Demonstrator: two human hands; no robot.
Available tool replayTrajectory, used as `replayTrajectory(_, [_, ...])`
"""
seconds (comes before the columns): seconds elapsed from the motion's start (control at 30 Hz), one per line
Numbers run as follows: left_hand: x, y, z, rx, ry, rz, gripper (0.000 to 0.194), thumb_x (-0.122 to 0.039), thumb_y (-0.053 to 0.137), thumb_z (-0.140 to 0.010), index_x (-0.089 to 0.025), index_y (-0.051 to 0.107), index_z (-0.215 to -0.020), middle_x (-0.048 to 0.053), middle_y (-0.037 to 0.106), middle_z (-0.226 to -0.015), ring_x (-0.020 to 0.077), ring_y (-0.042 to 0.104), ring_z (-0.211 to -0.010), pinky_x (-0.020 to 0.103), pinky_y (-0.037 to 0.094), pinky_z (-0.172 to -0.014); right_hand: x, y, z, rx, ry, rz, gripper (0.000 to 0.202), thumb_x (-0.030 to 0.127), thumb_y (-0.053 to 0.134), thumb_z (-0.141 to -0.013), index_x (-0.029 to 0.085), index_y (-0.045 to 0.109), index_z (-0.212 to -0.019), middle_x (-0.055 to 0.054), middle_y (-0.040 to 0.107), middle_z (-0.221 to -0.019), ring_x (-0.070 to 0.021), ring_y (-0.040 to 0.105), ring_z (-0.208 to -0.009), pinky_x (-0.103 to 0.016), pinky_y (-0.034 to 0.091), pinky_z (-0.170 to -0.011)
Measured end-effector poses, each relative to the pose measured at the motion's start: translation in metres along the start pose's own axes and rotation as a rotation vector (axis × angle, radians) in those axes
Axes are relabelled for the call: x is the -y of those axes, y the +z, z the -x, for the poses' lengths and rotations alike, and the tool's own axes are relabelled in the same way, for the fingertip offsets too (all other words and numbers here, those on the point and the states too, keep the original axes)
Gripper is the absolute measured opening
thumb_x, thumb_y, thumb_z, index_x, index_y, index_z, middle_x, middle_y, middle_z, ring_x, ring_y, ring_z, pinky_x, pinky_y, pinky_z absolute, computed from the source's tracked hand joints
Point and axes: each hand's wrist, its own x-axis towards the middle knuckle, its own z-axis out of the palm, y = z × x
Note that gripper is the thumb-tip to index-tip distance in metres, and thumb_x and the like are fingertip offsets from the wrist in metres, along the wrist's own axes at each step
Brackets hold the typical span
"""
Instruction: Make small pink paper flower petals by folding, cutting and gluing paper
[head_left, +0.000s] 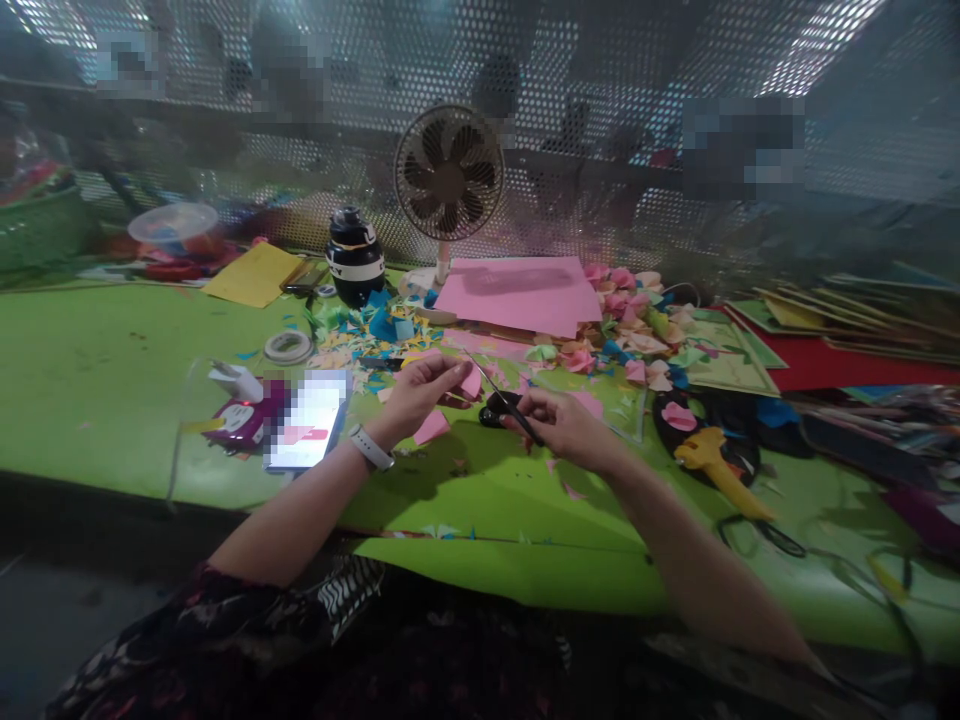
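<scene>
My left hand (426,390), a white band on its wrist, pinches a small pink paper piece (471,382). My right hand (559,420) is closed around dark-handled scissors (517,412), whose thin metal tip points up and left close to that paper. Whether the blades touch it I cannot tell. A black glossy object (493,412) shows just left of my right fingers, partly hidden. Under my left hand a pink paper piece (432,428) lies on the green table (480,500). Small pink scraps are scattered below my right hand.
A phone (306,425) and a purple device (247,420) are on the left, near a tape roll (288,347). Behind are a black bottle (355,265), a fan (450,185), pink sheets (521,295) and paper flowers (622,310). A yellow glue gun (712,460) lies right.
</scene>
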Motion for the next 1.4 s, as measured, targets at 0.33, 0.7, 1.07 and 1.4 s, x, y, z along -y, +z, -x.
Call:
replayTrajectory(0.33, [-0.004, -0.003, -0.001, 0.0, -0.058, -0.017, 0.037, -0.045, 0.084, -0.072, -0.015, 0.066, -0.083, -0.001, 0.066, -0.068, 0.0106, 0.067, -0.055, 0.019, 0.054, -0.051, -0.006, -0.004, -0.003, 0.005, -0.042, 0.0, 0.052, 0.065, 0.079, -0.062, 0.02, 0.056, -0.071, 0.001, 0.06, -0.061, -0.0119, 0.054, -0.055, -0.026, 0.041, -0.052])
replayTrajectory(0.7, [-0.003, -0.002, -0.001, 0.0, -0.107, -0.019, 0.043, -0.049, 0.085, -0.069, -0.015, 0.064, -0.084, -0.001, 0.066, -0.068, 0.0125, 0.071, -0.059, 0.015, 0.048, -0.044, -0.007, -0.003, -0.004, -0.024, -0.027, -0.036, 0.054, 0.066, 0.081, -0.059, 0.02, 0.055, -0.069, 0.002, 0.057, -0.058, -0.0106, 0.052, -0.052, -0.024, 0.04, -0.048])
replayTrajectory(1.07, [0.0, -0.008, -0.011, -0.224, -0.219, 0.249, 0.02, -0.033, 0.066, -0.089, -0.013, 0.068, -0.088, 0.009, 0.077, -0.086, 0.0176, 0.076, -0.083, 0.021, 0.059, -0.062, -0.057, -0.07, -0.036, -0.524, -0.056, 0.353, 0.033, 0.051, 0.069, -0.076, 0.02, 0.059, -0.073, -0.004, 0.066, -0.068, -0.0166, 0.059, -0.058, -0.027, 0.041, -0.053])
replayTrajectory(1.4, [0.003, -0.009, -0.01, -0.168, -0.141, 0.22, 0.03, -0.008, 0.075, -0.073, -0.016, 0.072, -0.102, 0.004, 0.078, -0.091, 0.0123, 0.073, -0.079, 0.021, 0.058, -0.07, -0.088, -0.09, -0.051, -0.527, 0.083, 0.852, 0.017, 0.034, 0.068, -0.08, 0.017, 0.072, -0.08, -0.009, 0.074, -0.089, -0.0229, 0.064, -0.081, -0.029, 0.036, -0.062])
